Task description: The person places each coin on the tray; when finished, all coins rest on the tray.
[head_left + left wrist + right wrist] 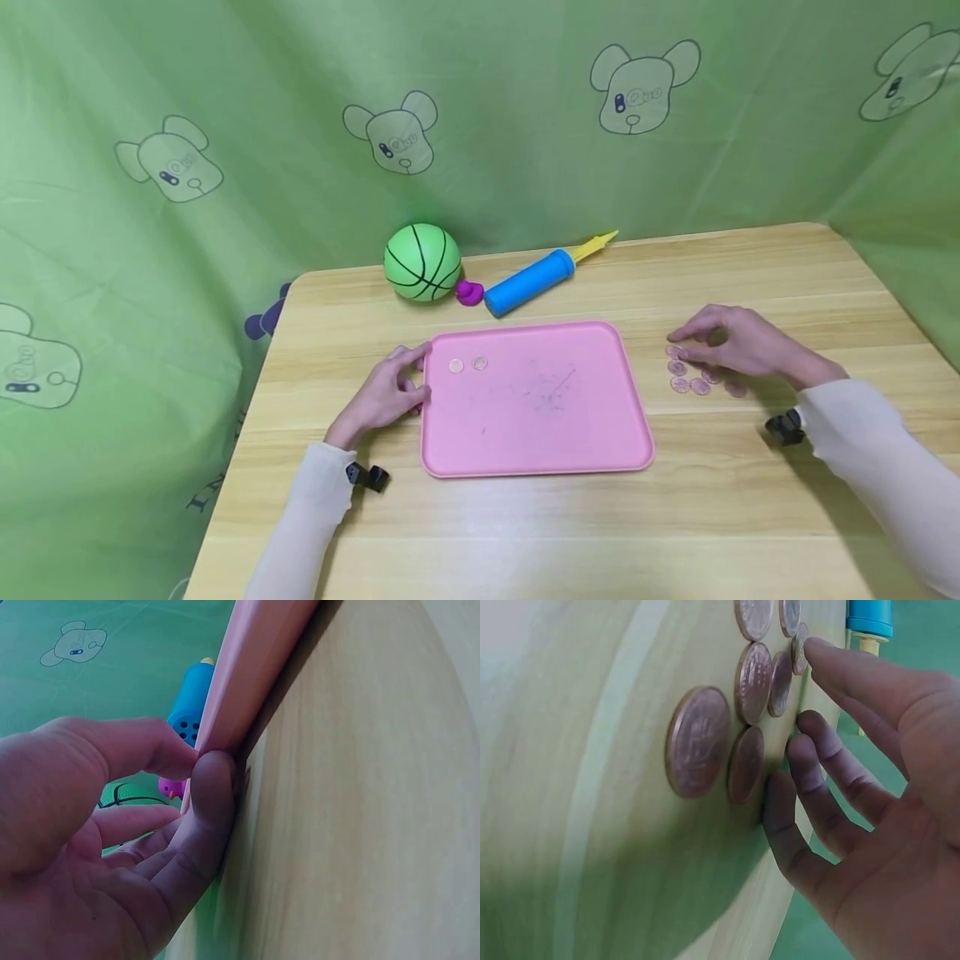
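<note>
A pink tray (540, 450) lies on the table with two coins (479, 362) near its upper left corner. My left hand (384, 393) pinches the tray's left rim between thumb and fingers; the left wrist view shows the fingertips at the tray wall (240, 682). To the right of the tray, my right hand (738, 340) hovers low over several copper-coloured coins (680, 384). In the right wrist view its thumb (840, 664) touches the farthest coin (800, 649), while the other fingers are spread apart, with their tips at the table. A nearer coin (697, 742) lies free of the hand.
Along the table's back edge are a green ball (422, 262), a small purple toy duck (469, 292) and a blue hand pump (529, 283) with a yellow nozzle. A green curtain (510, 150) hangs behind the table (525, 533).
</note>
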The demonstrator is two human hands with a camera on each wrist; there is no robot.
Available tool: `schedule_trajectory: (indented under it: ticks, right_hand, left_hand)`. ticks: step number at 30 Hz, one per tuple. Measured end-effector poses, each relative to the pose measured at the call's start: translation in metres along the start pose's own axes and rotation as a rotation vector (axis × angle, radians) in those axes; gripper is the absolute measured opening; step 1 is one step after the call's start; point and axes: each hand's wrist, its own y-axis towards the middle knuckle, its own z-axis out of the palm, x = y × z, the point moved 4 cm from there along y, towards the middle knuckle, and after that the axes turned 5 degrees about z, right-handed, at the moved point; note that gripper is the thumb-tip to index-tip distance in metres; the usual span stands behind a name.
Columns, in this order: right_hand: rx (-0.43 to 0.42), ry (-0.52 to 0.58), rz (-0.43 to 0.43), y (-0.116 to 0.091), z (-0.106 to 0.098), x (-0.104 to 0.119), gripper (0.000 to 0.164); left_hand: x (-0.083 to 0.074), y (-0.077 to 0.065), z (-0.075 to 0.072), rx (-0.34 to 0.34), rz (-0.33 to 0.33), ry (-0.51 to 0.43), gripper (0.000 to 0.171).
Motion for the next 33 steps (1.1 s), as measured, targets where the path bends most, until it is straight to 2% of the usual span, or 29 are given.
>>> schedule_trajectory:
  ticks: [9, 16, 21, 27, 33]
  right_hand:
    - [-0.006, -0.086, -0.024, 0.006, 0.004, -0.002, 0.023]
    - [-0.012, -0.190, -0.118, 0.012, 0.010, 0.008, 0.019]
    - [0.014, -0.178, -0.094, 0.012, 0.009, 0.013, 0.022]
    - [0.016, -0.147, -0.030, 0.011, 0.008, 0.013, 0.023]
    - [0.019, -0.165, -0.034, 0.016, 0.011, 0.016, 0.024]
  left_hand:
    - [0.002, -0.001, 0.002, 0.001, 0.013, -0.031, 0.078]
    - [0.003, -0.002, 0.001, -0.004, 0.019, -0.033, 0.078]
    - [0.002, 0.000, 0.000, 0.000, 0.006, -0.018, 0.078]
    - [0.002, 0.000, 0.001, -0.002, 0.027, -0.014, 0.078]
    - [0.003, 0.000, 0.001, -0.004, 0.034, -0.018, 0.077]
